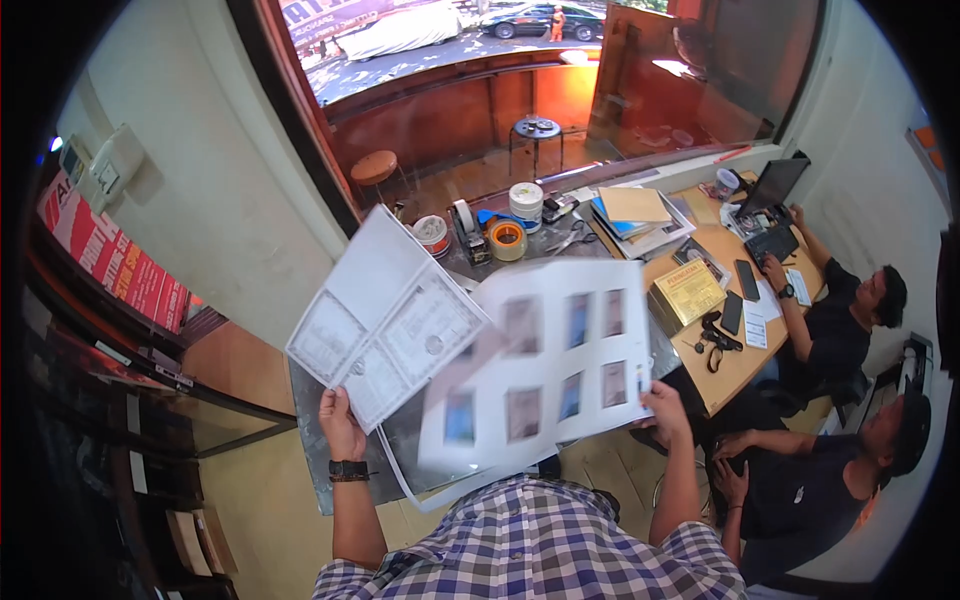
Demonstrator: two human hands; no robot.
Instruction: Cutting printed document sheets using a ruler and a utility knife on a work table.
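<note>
My left hand pinches the lower edge of a printed sheet that shows several bordered certificate-like pages; it tilts up to the left. My right hand grips the lower right edge of a large white printed sheet with rows of small blue and brownish pictures, blurred. The first sheet overlaps the left part of the large one. Both are held over a dark worktable. A pale strip curves below the sheets, near my checked shirt; what it belongs to I cannot tell.
Behind the sheets stand a tape dispenser, a tape roll, scissors and white tubs. A paper stack and yellow box lie right. Two people sit at right, one at a wooden desk. A glass door is left.
</note>
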